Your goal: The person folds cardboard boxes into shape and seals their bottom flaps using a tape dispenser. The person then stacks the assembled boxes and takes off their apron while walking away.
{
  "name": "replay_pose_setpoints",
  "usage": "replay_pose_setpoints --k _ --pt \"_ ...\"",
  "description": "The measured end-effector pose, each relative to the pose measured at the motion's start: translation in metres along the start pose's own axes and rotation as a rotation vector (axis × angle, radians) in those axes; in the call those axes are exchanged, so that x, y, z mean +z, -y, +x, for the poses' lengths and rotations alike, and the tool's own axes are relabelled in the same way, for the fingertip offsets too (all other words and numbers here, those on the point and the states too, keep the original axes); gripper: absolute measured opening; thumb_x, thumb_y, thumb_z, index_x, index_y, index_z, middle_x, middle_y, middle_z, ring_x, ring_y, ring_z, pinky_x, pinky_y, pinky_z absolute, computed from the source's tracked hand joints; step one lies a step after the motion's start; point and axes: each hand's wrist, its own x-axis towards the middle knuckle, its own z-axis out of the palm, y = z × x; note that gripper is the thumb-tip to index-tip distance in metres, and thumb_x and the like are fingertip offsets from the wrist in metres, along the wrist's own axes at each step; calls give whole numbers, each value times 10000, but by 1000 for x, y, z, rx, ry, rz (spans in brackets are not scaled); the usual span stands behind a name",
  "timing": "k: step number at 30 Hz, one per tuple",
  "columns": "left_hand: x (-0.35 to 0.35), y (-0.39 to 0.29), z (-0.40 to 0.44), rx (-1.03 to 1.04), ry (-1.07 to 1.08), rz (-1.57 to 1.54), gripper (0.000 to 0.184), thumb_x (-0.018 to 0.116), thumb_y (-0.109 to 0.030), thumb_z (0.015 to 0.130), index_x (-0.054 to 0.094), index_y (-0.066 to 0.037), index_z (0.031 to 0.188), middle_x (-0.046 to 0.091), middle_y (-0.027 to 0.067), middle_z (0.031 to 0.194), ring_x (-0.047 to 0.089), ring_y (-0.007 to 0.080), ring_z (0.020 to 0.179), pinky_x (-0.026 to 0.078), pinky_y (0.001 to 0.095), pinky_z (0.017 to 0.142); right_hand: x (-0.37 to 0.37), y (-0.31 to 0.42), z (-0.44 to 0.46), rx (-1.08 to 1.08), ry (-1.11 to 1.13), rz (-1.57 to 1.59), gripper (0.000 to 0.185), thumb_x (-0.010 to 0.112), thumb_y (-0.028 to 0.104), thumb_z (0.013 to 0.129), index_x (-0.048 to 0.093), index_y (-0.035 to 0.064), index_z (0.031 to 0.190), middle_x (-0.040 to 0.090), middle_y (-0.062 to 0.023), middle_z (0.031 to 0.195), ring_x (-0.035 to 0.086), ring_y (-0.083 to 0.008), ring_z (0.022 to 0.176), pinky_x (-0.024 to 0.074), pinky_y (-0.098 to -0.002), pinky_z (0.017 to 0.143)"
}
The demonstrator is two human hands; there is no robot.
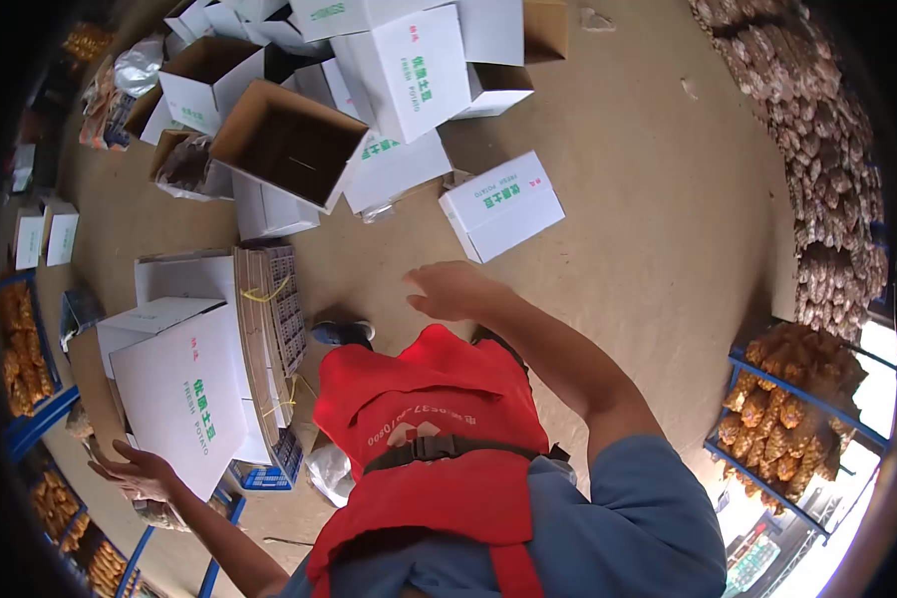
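Note:
My left hand [138, 472] is at the lower left, fingers spread, by the lower edge of a white cardboard box [174, 389] printed with green "FRESH POTATO" lettering. Whether it touches the box is hard to make out. That box leans beside a stack of flattened cardboard [259, 339] with yellow straps. In front of my red apron, my right hand [458, 290] hangs in the air, empty, its fingers stretched out to the left. Beyond it, a closed white potato box [503, 206] lies on the floor, apart from the hand.
White boxes [409, 70] are heaped at the top, among them an open brown-lined box [289, 145]. Netted sacks [827, 169] are piled along the right. Blue racks hold orange-netted produce [782, 419] at right and left. A blue crate [269, 476] stands below the cardboard stack.

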Motion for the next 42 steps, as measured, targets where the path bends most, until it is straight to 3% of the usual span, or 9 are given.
replay_pose_setpoints --k 3,7,12,15,19,25,26,32,42 --pt "-74 -192 0 142 66 -598 514 520 -426 1106 497 -122 1520 350 218 1644 436 424 1463 392 571 1168 43 -140 -86 80 -406 177 435 602 340 1004 645 27 1302 717 -212 1200 675 -384 1161 520 -497 1014" --pt "-49 -357 -78 453 624 -557 465 597 -372 1073 588 -62 1419 446 205 1594 452 382 1458 470 487 1108 31 -240 -205 278 -94 221 452 596 341 1000 637 56 1348 717 -215 1223 673 -375 1177 531 -472 1007" --pt "-116 -507 -128 -122 1973 -418 432 616 -318 1017 659 -2 1309 736 232 1226 703 369 1173 537 443 993 -64 -354 -302 108 40 552 506 595 378 1047 588 60 1442 725 -175 1285 689 -342 1199 535 -430 1010" --pt "-104 -579 -165 462 1652 -369 431 609 -320 1020 667 -4 1307 730 227 1248 698 362 1189 538 432 1005 -138 -449 -334 175 -505 527 430 623 321 1054 631 41 1381 745 -174 1236 706 -317 1173 537 -408 1010" --pt "-128 -765 -168 533 1681 -457 414 640 -335 1025 680 -31 1304 729 204 1282 735 350 1105 578 426 931 -242 -572 -382 206 -848 734 356 609 259 1075 677 2 1310 753 -213 1204 735 -268 1147 564 -369 978" --pt "-193 -1162 -140 655 1870 -556 471 563 -422 996 673 -35 1240 699 247 1279 664 389 1220 529 514 1022 -137 -907 -417 435 -343 691 551 560 531 1060 690 75 1339 732 -154 1255 717 -311 1039 574 -427 892" --pt "-198 -1217 -161 805 1778 -778 538 531 -494 1018 669 -47 1283 671 266 1325 627 378 1290 520 503 1039 -140 -912 -419 745 -226 1236 525 512 579 1062 676 181 1362 646 -380 1251 707 -455 1009 583 -526 835" --pt "-317 -1454 -147 397 2185 -489 535 693 -448 933 730 -1 1226 705 250 1288 661 418 1199 529 511 970 -339 -1050 -374 640 -114 1241 501 548 530 1053 683 142 1340 669 -341 1232 716 -415 1012 586 -503 857" --pt "-261 -1871 -4 1155 1872 -538 377 694 -351 842 768 -17 1000 744 217 1026 708 385 966 545 486 807 -687 -1356 -306 531 105 1292 457 619 430 1034 697 65 1297 714 -262 1194 733 -335 1017 593 -459 900"
